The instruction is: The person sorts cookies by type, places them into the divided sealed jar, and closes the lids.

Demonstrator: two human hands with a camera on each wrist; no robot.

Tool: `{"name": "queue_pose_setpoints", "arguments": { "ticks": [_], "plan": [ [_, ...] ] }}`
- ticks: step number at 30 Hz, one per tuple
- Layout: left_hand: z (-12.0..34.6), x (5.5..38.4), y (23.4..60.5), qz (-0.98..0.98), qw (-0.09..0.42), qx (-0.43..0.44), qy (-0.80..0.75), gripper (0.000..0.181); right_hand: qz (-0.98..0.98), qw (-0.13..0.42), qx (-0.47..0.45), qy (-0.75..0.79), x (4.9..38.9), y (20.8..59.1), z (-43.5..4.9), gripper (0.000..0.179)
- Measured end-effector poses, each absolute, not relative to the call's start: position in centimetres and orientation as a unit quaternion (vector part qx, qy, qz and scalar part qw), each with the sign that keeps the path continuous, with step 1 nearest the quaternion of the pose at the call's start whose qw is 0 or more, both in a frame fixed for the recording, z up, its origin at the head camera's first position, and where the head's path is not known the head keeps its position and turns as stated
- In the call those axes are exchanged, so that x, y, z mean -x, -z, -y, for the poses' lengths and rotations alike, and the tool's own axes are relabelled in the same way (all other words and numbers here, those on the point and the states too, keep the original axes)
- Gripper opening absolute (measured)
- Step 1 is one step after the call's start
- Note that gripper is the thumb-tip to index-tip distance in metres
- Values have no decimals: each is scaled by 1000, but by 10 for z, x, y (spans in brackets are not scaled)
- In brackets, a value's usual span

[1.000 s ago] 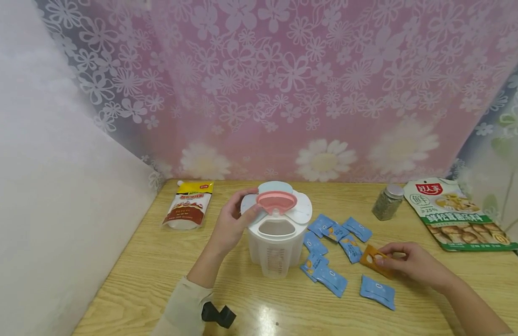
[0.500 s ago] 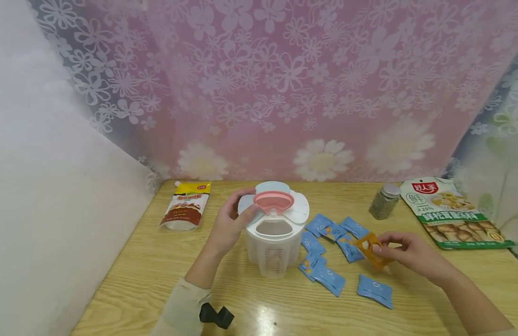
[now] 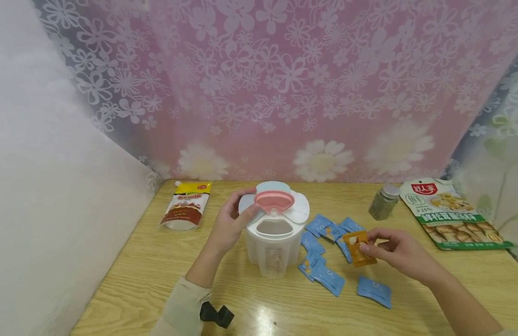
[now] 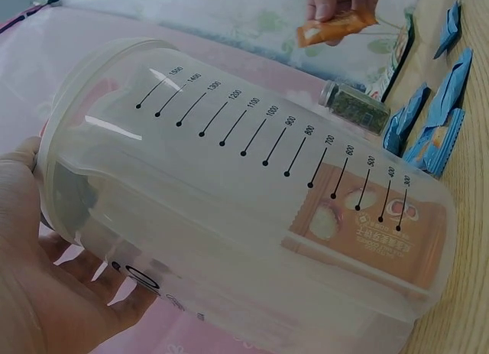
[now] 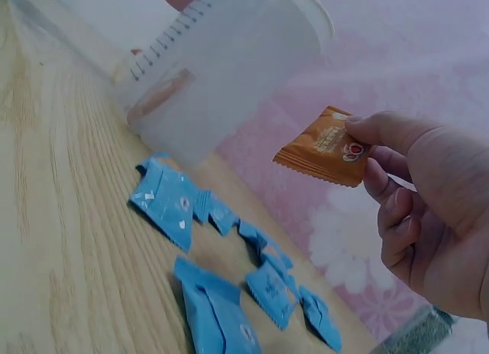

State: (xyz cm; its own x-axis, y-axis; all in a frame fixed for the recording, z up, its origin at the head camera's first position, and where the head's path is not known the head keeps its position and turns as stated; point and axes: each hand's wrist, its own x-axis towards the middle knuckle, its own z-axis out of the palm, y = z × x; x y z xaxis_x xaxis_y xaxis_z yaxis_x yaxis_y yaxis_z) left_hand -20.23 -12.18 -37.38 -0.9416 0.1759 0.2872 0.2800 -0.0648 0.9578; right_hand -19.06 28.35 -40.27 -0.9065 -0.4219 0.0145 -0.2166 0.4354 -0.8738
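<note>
A translucent plastic storage container (image 3: 252,249) with measuring marks and a white lid (image 3: 298,207) stands mid-table. Part of its lid shows a pink-rimmed section (image 3: 275,200) with a pale blue flap (image 3: 273,187) behind. My left hand (image 3: 228,228) grips the container's upper left side, thumb on the lid. Through the wall, the left wrist view shows an orange packet (image 4: 374,232) at the bottom. Right of the container, my right hand (image 3: 399,254) pinches another orange snack packet (image 3: 359,248) between thumb and fingers, held above the table. Several blue packets (image 3: 312,243) lie beneath and around it.
One blue packet (image 3: 374,291) lies apart, nearer the front. At the back right are a glass jar of dried herbs (image 3: 383,203) and a green-and-white food pouch (image 3: 452,214). A red, white and yellow pouch (image 3: 186,205) stands at the back left.
The right hand has lifted the orange packet off the table and carried it left toward the container, turning it more upright. The left hand has stayed on the container.
</note>
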Motion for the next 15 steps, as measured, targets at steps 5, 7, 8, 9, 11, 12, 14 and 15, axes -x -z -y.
{"name": "queue_pose_setpoints", "arguments": {
  "ticks": [5, 7, 8, 9, 11, 12, 14, 15],
  "plan": [
    [121, 202, 375, 682, 37, 166, 712, 43, -833, 87, 207, 506, 186, 391, -271, 8],
    [121, 202, 376, 682, 37, 163, 712, 43, -831, 73, 218, 507, 185, 385, -266, 6],
    [121, 202, 376, 682, 36, 162, 712, 43, -828, 65, 223, 510, 185, 382, -263, 5],
    [121, 202, 376, 683, 36, 161, 711, 43, -827, 57, 228, 511, 185, 379, -260, 5],
    [122, 202, 375, 685, 35, 160, 710, 43, -823, 45, 232, 516, 185, 372, -253, 4],
    [122, 202, 374, 685, 34, 161, 710, 43, -822, 41, 233, 518, 185, 368, -250, 3],
    [122, 202, 373, 688, 33, 161, 707, 43, -821, 31, 236, 519, 184, 362, -243, 4],
    [122, 202, 373, 688, 33, 161, 707, 43, -819, 26, 239, 520, 183, 359, -239, 4]
  ]
}}
